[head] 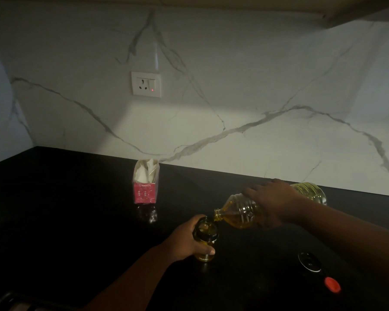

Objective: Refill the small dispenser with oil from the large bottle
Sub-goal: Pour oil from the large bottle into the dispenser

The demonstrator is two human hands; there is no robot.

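The small glass dispenser stands upright on the black counter with its top open, and my left hand is wrapped around its side. My right hand grips the large clear oil bottle from above and holds it tipped nearly flat. The bottle's uncapped mouth sits right over the dispenser's rim, and yellow oil has pooled toward the neck. The bottle's base sticks out behind my right hand.
A red bottle cap and a dark round dispenser lid lie on the counter at the right front. A pink box of tissues stands near the marble wall. A wall socket is above it.
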